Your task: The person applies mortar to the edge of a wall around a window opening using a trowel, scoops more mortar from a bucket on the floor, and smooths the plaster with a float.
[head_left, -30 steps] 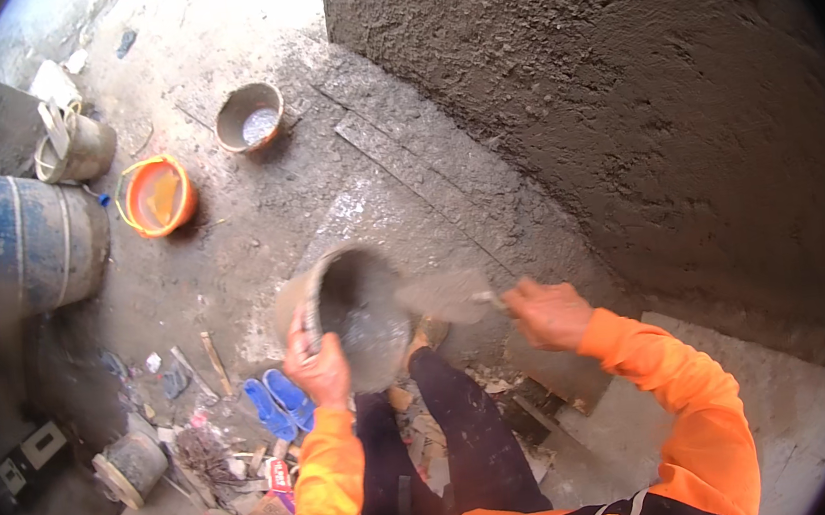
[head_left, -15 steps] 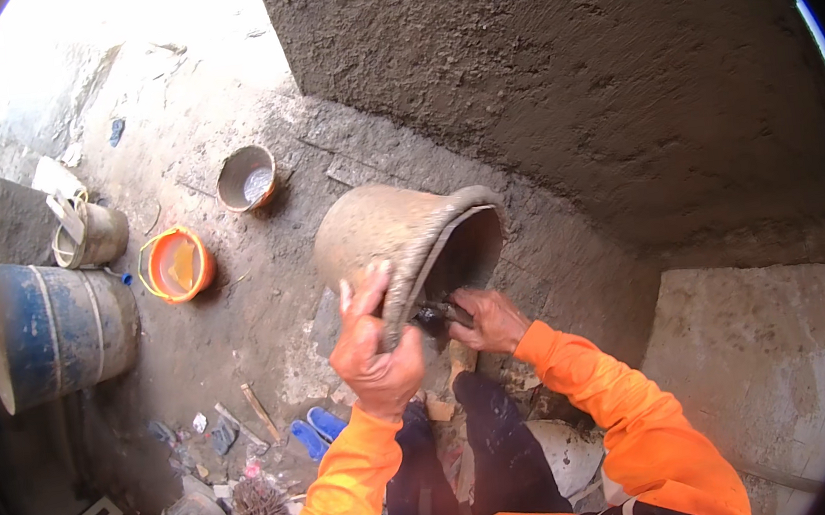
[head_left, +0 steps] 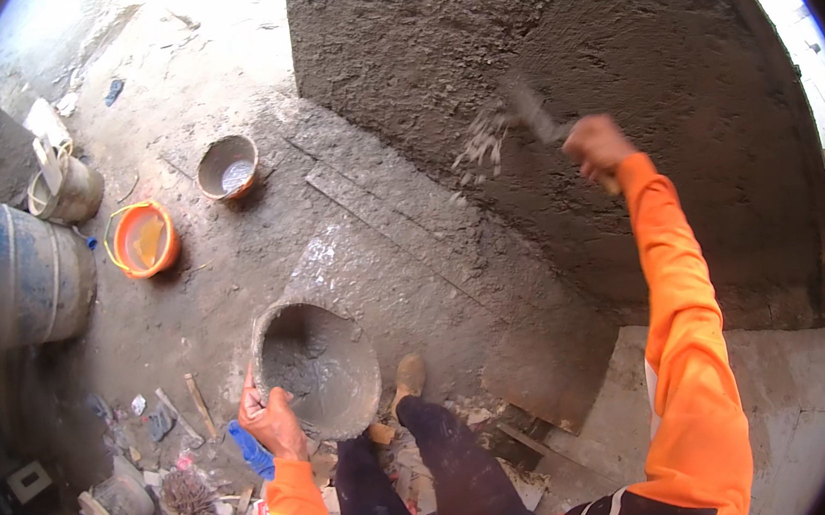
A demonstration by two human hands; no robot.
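Note:
My left hand [head_left: 274, 425] grips the rim of a grey, mortar-crusted bucket [head_left: 349, 390] low in front of my legs. Its mouth faces up toward me, and wet mortar [head_left: 295, 365] clings inside. My right hand [head_left: 598, 149] is stretched out to the upper right, closed around the handle of a trowel [head_left: 541, 118], whose blade is smeared by motion. Just off the blade, clumps of wet mortar [head_left: 483, 145] are in the air in front of the rough, grey-brown plastered wall [head_left: 429, 29].
An orange pail [head_left: 170, 245] and a small bucket [head_left: 243, 180] stand on the floor to the left. A blue drum [head_left: 22, 273] and a dirty pail [head_left: 82, 192] stand farther left. Rubble and wood scraps [head_left: 199, 406] lie by my feet; pale boards [head_left: 770, 401] lie at right.
My right hand has come out of the bucket and swung up and right toward the wall with the trowel. My left hand has lowered the bucket leftward, turning its mouth upward.

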